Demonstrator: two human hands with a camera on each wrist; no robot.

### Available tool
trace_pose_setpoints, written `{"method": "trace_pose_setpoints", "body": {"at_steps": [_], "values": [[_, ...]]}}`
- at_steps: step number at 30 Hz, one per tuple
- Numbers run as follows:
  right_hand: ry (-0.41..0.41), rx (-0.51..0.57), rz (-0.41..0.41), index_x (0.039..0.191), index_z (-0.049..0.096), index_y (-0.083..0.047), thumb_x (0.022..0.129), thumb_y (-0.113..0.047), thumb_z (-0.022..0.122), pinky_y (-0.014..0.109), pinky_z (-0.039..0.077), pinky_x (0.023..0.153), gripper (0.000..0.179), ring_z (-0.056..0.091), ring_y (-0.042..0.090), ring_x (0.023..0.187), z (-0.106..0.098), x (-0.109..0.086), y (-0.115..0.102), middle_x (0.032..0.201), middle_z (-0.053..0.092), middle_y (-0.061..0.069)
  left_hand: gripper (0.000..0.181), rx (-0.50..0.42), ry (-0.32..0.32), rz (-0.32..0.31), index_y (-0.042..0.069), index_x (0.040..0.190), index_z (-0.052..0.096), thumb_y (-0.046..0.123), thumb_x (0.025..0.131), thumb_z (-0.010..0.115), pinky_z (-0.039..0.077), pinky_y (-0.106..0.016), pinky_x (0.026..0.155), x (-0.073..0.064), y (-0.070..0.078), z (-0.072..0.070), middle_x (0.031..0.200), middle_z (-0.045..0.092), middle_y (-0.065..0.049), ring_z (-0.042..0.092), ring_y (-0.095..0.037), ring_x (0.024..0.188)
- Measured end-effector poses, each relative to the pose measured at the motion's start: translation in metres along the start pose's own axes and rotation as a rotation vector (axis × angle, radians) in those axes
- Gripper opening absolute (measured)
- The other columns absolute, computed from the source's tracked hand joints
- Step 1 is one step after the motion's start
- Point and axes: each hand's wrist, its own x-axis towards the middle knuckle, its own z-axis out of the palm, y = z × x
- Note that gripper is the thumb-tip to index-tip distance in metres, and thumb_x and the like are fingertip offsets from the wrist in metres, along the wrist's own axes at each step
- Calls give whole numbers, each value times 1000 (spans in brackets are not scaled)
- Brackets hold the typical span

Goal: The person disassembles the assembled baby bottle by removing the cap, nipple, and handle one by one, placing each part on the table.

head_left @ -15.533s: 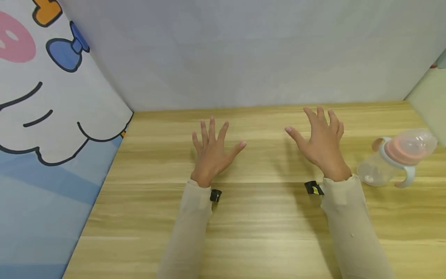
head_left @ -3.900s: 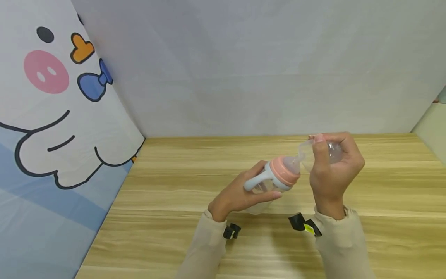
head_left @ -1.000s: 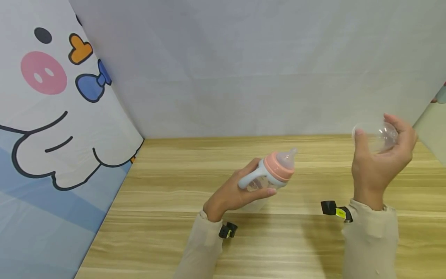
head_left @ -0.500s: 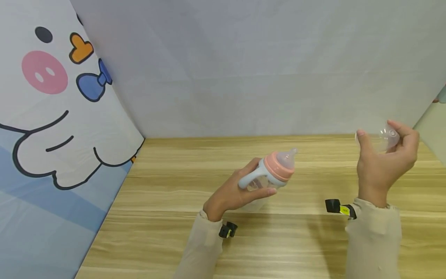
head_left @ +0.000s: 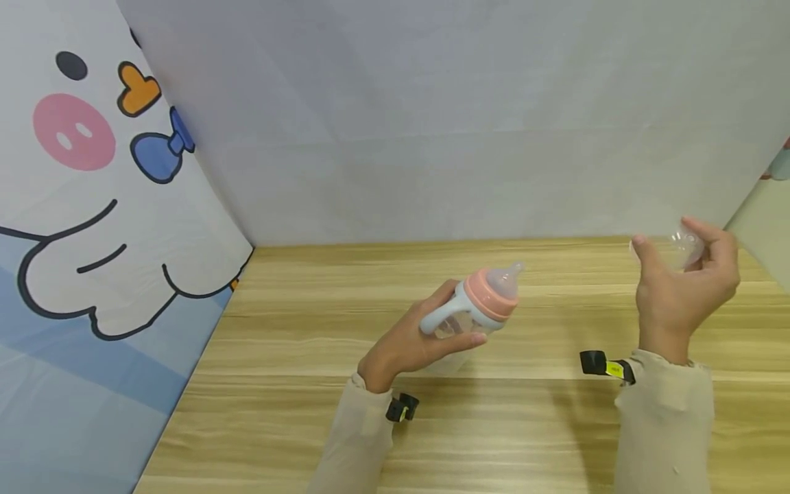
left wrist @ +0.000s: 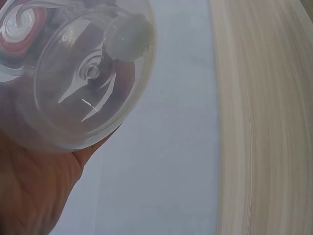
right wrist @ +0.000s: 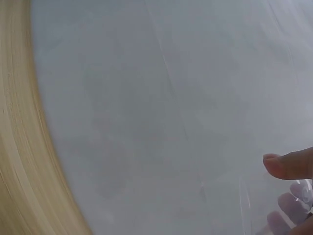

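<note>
My left hand [head_left: 407, 342] grips a clear baby bottle [head_left: 492, 296] around its body, fingers behind and thumb in front. The bottle has a pink collar, a pale blue handle and a bare clear teat, and it tilts up to the right. In the left wrist view the see-through base of the bottle [left wrist: 83, 93] faces the camera, with a whitish round piece inside. My right hand [head_left: 688, 295] holds a transparent dome cap [head_left: 669, 252] between thumb and fingers, off to the right and apart from the bottle. Fingers show through the cap [right wrist: 247, 205] in the right wrist view.
A wood-grain table [head_left: 296, 329] lies beneath both hands. Behind it rises a pale grey wall sheet [head_left: 432, 137], and on the left stands a panel [head_left: 111, 274] with a cartoon figure. A pale panel [head_left: 765, 226] borders the right side.
Several seconds ago the cap was close to the teat; my right hand has carried it away to the right. Over the last second both hands have stayed nearly still, the right turning slightly.
</note>
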Motion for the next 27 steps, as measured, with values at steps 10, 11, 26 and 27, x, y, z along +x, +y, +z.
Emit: {"method": "trace_pose_setpoints", "body": {"at_steps": [10,11,26,27], "values": [[-19,-24,82,109,74,-14,73,5,82,18,38,76,41,45,2,81,-2,3,6,95,61,-15,56,0,-12,-9,32,139,45,27,92,74,56,-28,78,-1,1,-1,110,66,-9,62,-20,92],[-25,-28,95,109,74,-14,73,6,82,19,41,79,42,49,3,86,-2,2,6,96,62,-15,56,1,-9,-9,31,139,45,27,92,75,56,-28,78,-1,1,-1,110,66,-7,62,-19,92],[-92,-144,270,120,71,-12,75,9,77,34,46,110,50,53,13,126,-4,5,18,117,60,-14,58,30,-1,-17,31,140,45,28,91,75,56,-27,79,-1,1,0,108,66,1,62,-11,91],[-97,-130,293,119,72,-14,74,9,77,34,45,112,51,52,14,128,-4,6,20,118,60,-13,58,29,-1,-17,31,140,45,28,91,75,56,-27,79,-1,1,0,108,66,1,62,-11,92]]}}
